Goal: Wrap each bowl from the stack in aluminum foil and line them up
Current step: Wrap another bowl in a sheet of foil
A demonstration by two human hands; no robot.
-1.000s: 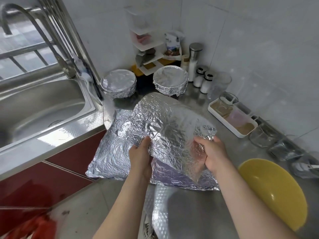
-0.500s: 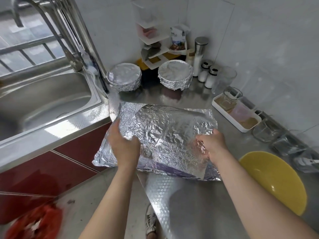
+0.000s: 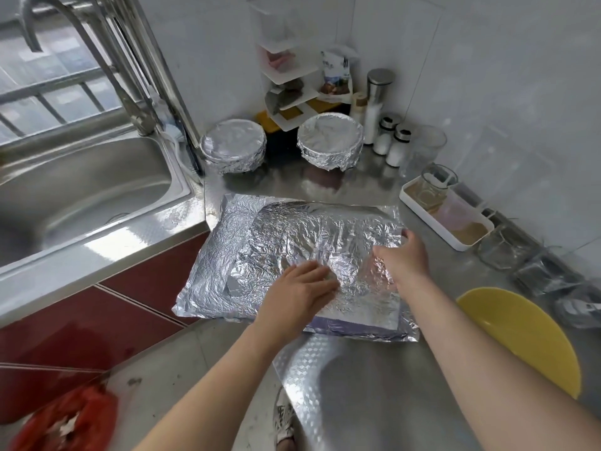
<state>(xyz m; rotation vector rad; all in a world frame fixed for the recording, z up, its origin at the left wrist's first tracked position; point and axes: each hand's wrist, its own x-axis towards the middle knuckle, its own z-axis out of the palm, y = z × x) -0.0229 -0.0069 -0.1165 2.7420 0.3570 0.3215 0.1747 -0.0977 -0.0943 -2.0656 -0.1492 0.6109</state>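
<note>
One foil sheet [image 3: 292, 236]: long axis left–right, beneath my fingers. My left hand [image 3: 302, 288] presses it, fingers flat; my right hand [image 3: 403, 255] sits at its right edge, grip unclear. Unwrapped yellow bowl [image 3: 520, 333]: right of my right fingers.

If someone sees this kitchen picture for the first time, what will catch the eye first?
A big crumpled foil sheet lies in the middle of the counter, with the left hand flat on it and the right hand at its right edge. Behind it, two foil-wrapped bowls stand side by side. A yellow bowl sits at the right.
</note>
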